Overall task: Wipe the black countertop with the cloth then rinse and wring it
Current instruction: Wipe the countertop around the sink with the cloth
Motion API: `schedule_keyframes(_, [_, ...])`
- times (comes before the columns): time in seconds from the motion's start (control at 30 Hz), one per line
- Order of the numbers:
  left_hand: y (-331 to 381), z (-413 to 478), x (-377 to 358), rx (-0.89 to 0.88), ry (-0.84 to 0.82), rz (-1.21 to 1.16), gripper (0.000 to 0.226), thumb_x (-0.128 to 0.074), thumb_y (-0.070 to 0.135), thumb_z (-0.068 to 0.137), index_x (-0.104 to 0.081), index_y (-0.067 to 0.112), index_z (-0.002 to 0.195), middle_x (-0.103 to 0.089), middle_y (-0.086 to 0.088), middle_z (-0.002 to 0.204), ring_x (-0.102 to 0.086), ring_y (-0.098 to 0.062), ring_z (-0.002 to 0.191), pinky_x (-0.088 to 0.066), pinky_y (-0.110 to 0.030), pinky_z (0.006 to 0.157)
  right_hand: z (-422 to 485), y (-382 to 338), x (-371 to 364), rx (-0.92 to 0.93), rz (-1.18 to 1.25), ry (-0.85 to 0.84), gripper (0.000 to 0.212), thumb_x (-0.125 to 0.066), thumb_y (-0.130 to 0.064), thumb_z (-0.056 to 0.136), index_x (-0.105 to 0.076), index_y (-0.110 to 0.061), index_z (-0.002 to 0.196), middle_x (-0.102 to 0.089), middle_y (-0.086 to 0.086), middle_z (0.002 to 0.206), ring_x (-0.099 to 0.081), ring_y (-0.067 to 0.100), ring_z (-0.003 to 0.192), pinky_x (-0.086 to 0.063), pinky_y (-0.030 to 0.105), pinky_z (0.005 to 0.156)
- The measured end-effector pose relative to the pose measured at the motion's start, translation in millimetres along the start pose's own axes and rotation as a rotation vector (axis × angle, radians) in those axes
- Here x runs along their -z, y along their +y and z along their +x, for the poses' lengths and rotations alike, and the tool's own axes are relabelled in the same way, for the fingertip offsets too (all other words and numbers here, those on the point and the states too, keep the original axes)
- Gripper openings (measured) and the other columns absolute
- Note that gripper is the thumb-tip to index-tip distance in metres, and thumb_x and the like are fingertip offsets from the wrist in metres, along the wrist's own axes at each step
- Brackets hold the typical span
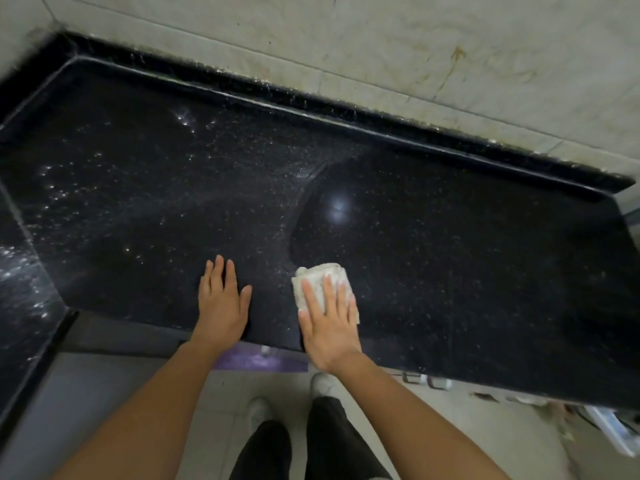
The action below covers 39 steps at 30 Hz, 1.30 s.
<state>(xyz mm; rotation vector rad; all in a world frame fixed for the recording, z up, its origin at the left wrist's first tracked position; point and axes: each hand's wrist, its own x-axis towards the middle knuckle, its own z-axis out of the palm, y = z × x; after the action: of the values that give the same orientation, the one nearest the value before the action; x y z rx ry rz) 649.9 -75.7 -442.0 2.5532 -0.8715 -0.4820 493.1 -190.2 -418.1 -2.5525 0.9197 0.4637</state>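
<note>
The black speckled countertop (138, 209) fills the middle of the head view, its left part dusty and dotted with droplets, its right part darker and glossy past a curved wipe edge. A folded whitish cloth (317, 277) lies near the front edge. My right hand (329, 320) presses flat on the cloth with straight fingers. Flat on the bare counter just left of it rests my left hand (221, 303), fingers straight and together, a short gap from the cloth.
A raised black lip (346, 114) runs along the back under a stained beige tiled wall (415, 46). A second black surface (20, 289) adjoins at the left. Below the front edge are a tiled floor, my legs and shoes, and a purple item (256, 360).
</note>
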Motion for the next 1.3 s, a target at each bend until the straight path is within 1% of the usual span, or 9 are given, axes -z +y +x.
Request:
schedule_keyframes(0.07, [-0.3, 0.3, 0.0, -0.002, 0.001, 0.013, 0.06, -0.034, 0.028, 0.101, -0.012, -0.002, 0.148, -0.002, -0.019, 0.158, 0.006, -0.031, 0.145, 0.003, -0.038, 0.117, 2.1, 0.2, 2.9, 0.128, -0.076, -0.029, 0.062, 0.02, -0.057, 0.078, 0.027, -0.043, 0.138, 0.038, -0.004, 0.145, 0.038, 0.02, 0.136, 0.028, 0.037, 0.108])
schedule_keyframes(0.2, [-0.9, 0.5, 1.6, -0.001, -0.013, 0.015, 0.062, -0.035, 0.03, 0.101, -0.012, -0.001, 0.149, -0.002, -0.019, 0.158, 0.007, -0.031, 0.145, 0.003, -0.038, 0.117, -2.1, 41.7, 14.0, 0.213, -0.172, -0.059, 0.06, 0.02, -0.059, 0.079, 0.023, -0.047, 0.138, 0.03, -0.004, 0.151, 0.029, 0.019, 0.142, 0.019, 0.037, 0.115])
schedule_keyframes(0.37, [-1.4, 0.0, 2.8, -0.004, -0.045, 0.031, 0.063, -0.032, 0.032, 0.101, -0.007, 0.0, 0.149, 0.002, -0.017, 0.158, 0.01, -0.03, 0.145, 0.004, -0.038, 0.117, -39.8, 111.7, 19.6, -0.228, -0.098, 0.043, 0.064, 0.024, -0.065, 0.078, 0.028, -0.041, 0.138, 0.024, 0.002, 0.158, 0.023, 0.021, 0.145, 0.009, 0.039, 0.119])
schedule_keyframes(0.43, [-1.3, 0.2, 3.1, -0.008, -0.05, 0.034, 0.064, -0.032, 0.032, 0.101, -0.006, -0.001, 0.149, 0.003, -0.018, 0.158, 0.01, -0.031, 0.145, 0.004, -0.038, 0.117, -60.5, 128.5, 14.9, -0.404, -0.055, 0.072, 0.053, 0.014, -0.057, 0.091, 0.028, -0.04, 0.14, 0.023, 0.003, 0.158, 0.023, 0.021, 0.145, 0.007, 0.04, 0.12])
schedule_keyframes(0.57, [0.4, -0.6, 3.9, -0.013, -0.052, 0.036, 0.064, -0.032, 0.032, 0.101, -0.006, -0.001, 0.149, 0.004, -0.019, 0.157, 0.011, -0.031, 0.145, 0.006, -0.039, 0.117, -76.1, 113.8, -0.9, -0.639, 0.067, 0.119, 0.056, -0.004, -0.049, 0.099, 0.025, -0.034, 0.146, 0.024, 0.008, 0.158, 0.021, 0.026, 0.145, 0.014, 0.042, 0.116])
schedule_keyframes(0.8, [1.3, 0.3, 3.3, -0.008, -0.063, 0.014, 0.066, -0.033, 0.035, 0.1, -0.004, 0.0, 0.149, 0.006, -0.017, 0.158, 0.012, -0.03, 0.145, 0.007, -0.039, 0.117, -56.4, 18.9, -17.6, -0.186, -0.004, -0.016, 0.058, 0.026, -0.06, 0.08, 0.044, -0.038, 0.131, 0.043, 0.006, 0.145, 0.04, 0.029, 0.133, 0.03, 0.038, 0.108])
schedule_keyframes(1.0, [2.1, -1.7, 1.0, -0.008, -0.036, 0.04, 0.068, -0.033, 0.037, 0.1, -0.004, 0.001, 0.149, 0.005, -0.016, 0.158, 0.011, -0.029, 0.145, 0.007, -0.039, 0.116, -19.9, -8.2, -3.3, 0.188, -0.105, -0.161, 0.054, 0.012, -0.058, 0.087, 0.03, -0.047, 0.137, 0.047, -0.007, 0.141, 0.047, 0.017, 0.129, 0.038, 0.029, 0.1])
schedule_keyframes(1.13, [3.0, -1.8, 1.0, 0.01, -0.036, 0.017, 0.067, -0.03, 0.039, 0.1, -0.003, 0.003, 0.15, 0.007, -0.011, 0.159, 0.014, -0.024, 0.145, 0.009, -0.036, 0.115, 18.8, 9.6, 19.2, 0.269, -0.163, -0.161, 0.05, 0.001, -0.056, 0.094, 0.022, -0.049, 0.14, 0.039, -0.009, 0.145, 0.039, 0.016, 0.135, 0.029, 0.034, 0.108])
schedule_keyframes(1.3, [3.9, -3.4, -2.3, 0.03, -0.022, 0.039, 0.07, -0.01, 0.049, 0.097, 0.001, 0.004, 0.149, 0.016, -0.004, 0.156, 0.02, -0.016, 0.142, 0.013, -0.031, 0.115, 92.3, 16.7, 54.2, 0.186, -0.12, -0.131, 0.051, -0.009, -0.051, 0.101, 0.014, -0.046, 0.146, 0.031, -0.005, 0.155, 0.033, 0.017, 0.14, 0.024, 0.036, 0.112])
